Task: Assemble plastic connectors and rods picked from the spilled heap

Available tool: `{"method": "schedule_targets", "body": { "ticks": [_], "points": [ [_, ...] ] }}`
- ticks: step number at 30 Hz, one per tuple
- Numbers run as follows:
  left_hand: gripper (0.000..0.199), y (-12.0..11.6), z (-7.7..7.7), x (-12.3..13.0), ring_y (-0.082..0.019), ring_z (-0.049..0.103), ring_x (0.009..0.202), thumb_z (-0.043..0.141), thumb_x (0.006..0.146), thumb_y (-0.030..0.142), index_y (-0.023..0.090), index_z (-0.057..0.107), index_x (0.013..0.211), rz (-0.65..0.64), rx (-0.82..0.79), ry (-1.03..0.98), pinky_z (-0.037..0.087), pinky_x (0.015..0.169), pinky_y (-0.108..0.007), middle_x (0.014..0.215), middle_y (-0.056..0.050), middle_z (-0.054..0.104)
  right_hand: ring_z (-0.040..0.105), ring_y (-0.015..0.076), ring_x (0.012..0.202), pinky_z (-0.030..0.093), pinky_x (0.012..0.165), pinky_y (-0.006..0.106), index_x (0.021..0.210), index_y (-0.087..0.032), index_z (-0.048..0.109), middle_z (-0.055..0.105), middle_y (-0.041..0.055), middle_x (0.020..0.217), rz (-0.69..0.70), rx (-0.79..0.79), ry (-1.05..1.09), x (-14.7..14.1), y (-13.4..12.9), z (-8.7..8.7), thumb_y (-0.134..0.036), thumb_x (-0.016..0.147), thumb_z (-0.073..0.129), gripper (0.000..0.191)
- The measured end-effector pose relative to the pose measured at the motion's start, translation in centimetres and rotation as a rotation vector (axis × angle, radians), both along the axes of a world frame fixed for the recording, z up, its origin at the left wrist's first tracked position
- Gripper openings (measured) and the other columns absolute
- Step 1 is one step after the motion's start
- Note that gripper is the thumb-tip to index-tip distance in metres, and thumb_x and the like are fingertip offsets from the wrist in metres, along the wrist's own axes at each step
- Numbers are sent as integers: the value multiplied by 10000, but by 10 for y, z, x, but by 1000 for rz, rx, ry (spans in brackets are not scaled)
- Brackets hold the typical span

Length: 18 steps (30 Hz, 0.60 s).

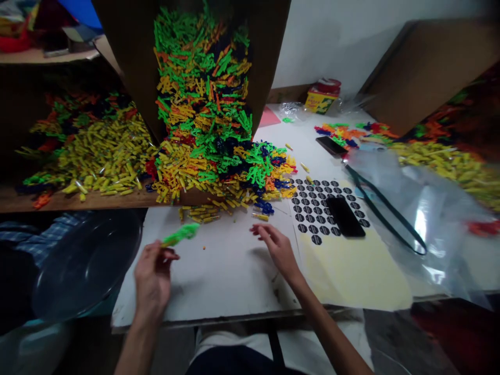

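Left hand [153,278] closed, fingertips pinching green plastic piece [180,234] above white table [222,276]. Right hand [278,251] open, fingers [263,229] loosely spread, holding nothing, near loose yellow plastic pieces [199,213].

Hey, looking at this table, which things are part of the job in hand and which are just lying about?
Part of the job: left hand holding a green plastic piece; right hand; yellow plastic pieces; heaped multicoloured plastic pieces.

Lying about: black smartphone; sheet of black round stickers; clear plastic bag.
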<state>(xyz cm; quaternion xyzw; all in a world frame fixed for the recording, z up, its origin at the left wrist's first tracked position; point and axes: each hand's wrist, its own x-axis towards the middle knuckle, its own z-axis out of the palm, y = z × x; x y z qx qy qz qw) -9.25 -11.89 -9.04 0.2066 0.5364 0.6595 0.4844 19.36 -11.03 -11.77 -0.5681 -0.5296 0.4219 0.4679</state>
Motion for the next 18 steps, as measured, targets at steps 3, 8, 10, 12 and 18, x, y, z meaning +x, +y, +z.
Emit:
{"method": "schedule_targets", "body": {
  "ticks": [3,8,10,12,18],
  "points": [
    [250,-5,-1,-34,-117,617,591,721,728,381,197,585,830,231,-88,-73,514,570,-232,709,38,665,590,283,1096,487,938,466,1110,-211,668,673,121,1179,-202,169,-366,26,34,-19,-390,914,503,313],
    [373,-19,-29,-19,-124,548,506,720,732,384,220,578,1036,56,-225,321,401,448,-216,683,47,621,492,327,1202,371,1032,528,1191,-207,634,592,142,1328,-130,213,-731,51,68,-54,-336,895,500,350],
    [281,-9,-40,2,-155,587,596,636,821,396,210,606,1030,-157,-149,640,454,521,-257,733,6,652,533,316,1109,402,993,509,1178,-199,622,645,142,1217,-91,207,-737,54,68,-61,-362,907,492,342],
    [190,12,-46,23,-204,640,816,553,890,331,201,647,991,-331,9,1008,513,708,-325,889,-57,696,553,306,1052,428,965,491,1134,-192,621,654,142,1130,-74,211,-691,55,63,-60,-419,903,508,343],
    [215,89,-35,66,-310,555,1118,500,927,215,172,698,1000,-592,190,1839,463,893,-417,1151,-156,640,613,255,912,524,841,440,1065,-206,626,652,115,1064,-311,88,-231,42,37,-32,-545,892,485,406]
  ]
}}
